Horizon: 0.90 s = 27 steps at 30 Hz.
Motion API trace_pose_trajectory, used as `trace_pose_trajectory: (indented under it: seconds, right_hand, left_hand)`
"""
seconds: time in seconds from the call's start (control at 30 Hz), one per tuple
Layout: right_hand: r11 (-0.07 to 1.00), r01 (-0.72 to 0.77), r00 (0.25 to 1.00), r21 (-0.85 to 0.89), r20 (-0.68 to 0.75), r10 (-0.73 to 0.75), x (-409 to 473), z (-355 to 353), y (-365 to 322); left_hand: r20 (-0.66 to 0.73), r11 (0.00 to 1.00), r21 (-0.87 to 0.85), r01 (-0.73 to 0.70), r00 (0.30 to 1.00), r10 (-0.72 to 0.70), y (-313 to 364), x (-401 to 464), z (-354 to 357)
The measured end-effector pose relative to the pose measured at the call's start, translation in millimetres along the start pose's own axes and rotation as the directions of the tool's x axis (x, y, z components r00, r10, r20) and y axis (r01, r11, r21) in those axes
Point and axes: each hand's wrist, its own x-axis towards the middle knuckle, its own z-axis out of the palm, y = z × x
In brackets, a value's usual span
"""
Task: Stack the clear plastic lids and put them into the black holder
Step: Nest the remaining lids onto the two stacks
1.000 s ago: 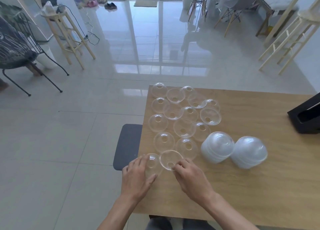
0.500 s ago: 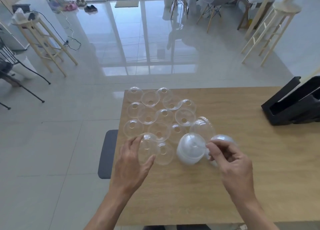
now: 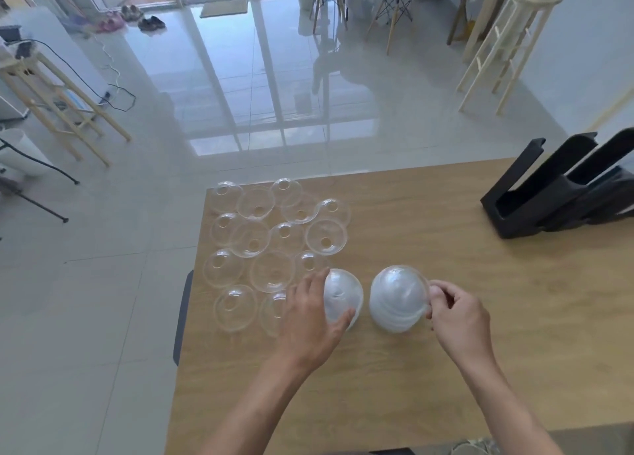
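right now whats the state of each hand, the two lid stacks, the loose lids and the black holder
left hand: grips the left stack
right hand: pinches the right stack's rim
left stack: nested, tipped on its side
right stack: nested, tipped on its side
loose lids: spread singly on the table, some dome up, some dome down
black holder: no lids visible in it

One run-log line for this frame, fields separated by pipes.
left hand grips lid stack | right hand grips second lid stack | black holder empty | loose lids remain
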Motion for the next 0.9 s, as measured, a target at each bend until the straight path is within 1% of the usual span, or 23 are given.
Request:
trace_pose_trajectory:
  seconds: [0.03, 0.1, 0.13, 0.2, 0.27, 0.33, 0.37, 0.5, 0.7, 0.77, 0.9]
  right_hand:
    - [0.997, 0.044, 0.999, -0.056, -0.028, -0.045, 0, 0, 3]
    - [0.985, 0.149, 0.986, -0.087, -0.057, -0.154, -2, 1, 6]
    - [0.975, 0.200, 0.978, -0.094, -0.036, -0.204, -4, 2, 7]
    - [0.946, 0.275, 0.961, -0.169, 0.073, -0.266, -7, 7, 6]
    - [0.934, 0.273, 0.952, -0.230, 0.203, -0.228, -7, 15, 3]
    - [0.950, 0.227, 0.945, -0.215, 0.284, -0.162, -5, 20, 0]
    - [0.956, 0.221, 0.941, -0.192, 0.299, -0.157, -5, 22, 1]
    - [0.962, 0.255, 0.928, -0.098, 0.304, -0.215, -18, 20, 13]
    - [0.969, 0.247, 0.894, 0.003, 0.386, -0.229, -61, 30, 27]
    - [0.966, 0.257, 0.877, -0.001, 0.419, -0.233, -74, 38, 27]
    - [0.949, 0.315, 0.834, -0.007, 0.479, -0.273, -101, 62, 24]
  left_hand:
    - [0.008, 1.000, -0.005, 0.008, 1.000, -0.008, -1, 0, 3]
    - [0.027, 0.999, -0.031, 0.027, 0.999, -0.027, -4, 1, 9]
    - [0.044, 0.998, -0.045, 0.040, 0.998, -0.038, -5, 1, 11]
    - [0.066, 0.996, -0.063, 0.062, 0.996, -0.058, -8, 1, 17]
    - [0.061, 0.996, -0.064, 0.066, 0.996, -0.062, -10, 1, 23]
    - [0.051, 0.997, -0.057, 0.056, 0.997, -0.054, -13, -1, 27]
    - [0.045, 0.997, -0.057, 0.047, 0.998, -0.045, -16, -4, 28]
    - [0.041, 0.998, -0.068, 0.010, 0.999, -0.008, -30, -25, 28]
    - [0.083, 0.997, -0.071, -0.005, 0.996, 0.011, -64, -82, 11]
    - [0.088, 0.999, -0.045, -0.004, 0.996, 0.008, -80, -101, 2]
    - [0.053, 1.000, -0.013, 0.021, 0.998, -0.020, -105, -128, -21]
